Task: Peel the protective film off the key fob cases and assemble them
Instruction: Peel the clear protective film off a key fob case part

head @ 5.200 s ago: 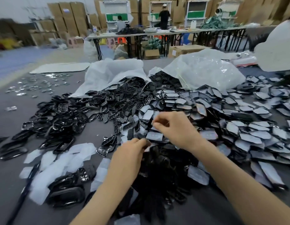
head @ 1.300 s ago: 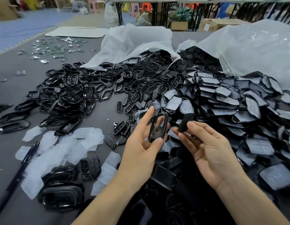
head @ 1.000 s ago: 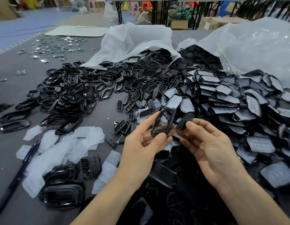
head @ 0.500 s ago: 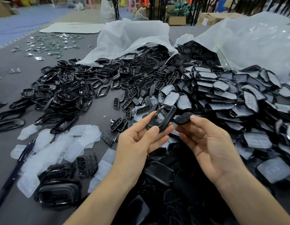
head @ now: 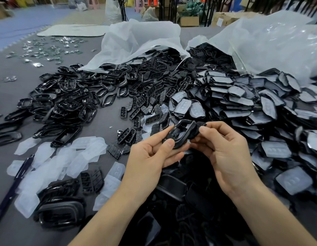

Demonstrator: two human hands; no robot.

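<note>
Blue floor (head: 30,16) fills the far corner at ten o'clock. Stools (head: 138,5) and cardboard boxes (head: 189,21) stand at twelve, among dark table legs. Nearer, a grey bench (head: 10,89) carries everything else.

At ten o'clock on it lie a pale board (head: 72,30) and a scatter of small shiny bits (head: 47,48). At eight o'clock a dark pen (head: 14,185) lies beside a patch of loose clear films (head: 65,157), with a few black parts on and among them. Between nine and ten o'clock spreads a heap of glossy black frames (head: 65,96).

A white bag (head: 140,38) at twelve o'clock lies on its side, mouth toward the viewer, spilling frames and small slotted pads (head: 140,103) onto the bench. A second, clearer bag (head: 269,41) at two o'clock lies open the same way. From it a broad pile of cases (head: 243,100), most with cloudy film on the upper face, runs down to four o'clock.

At the centre the left hand (head: 150,160) pinches one black frame (head: 182,134) between thumb and fingers, its opening facing up. The right hand (head: 223,150), at three o'clock from it, pinches a small black piece (head: 201,125) with thumb and forefinger against the frame's right end. Whether the two parts are joined cannot be told. Both hands hover above more dark parts (head: 172,183) at six o'clock.
</note>
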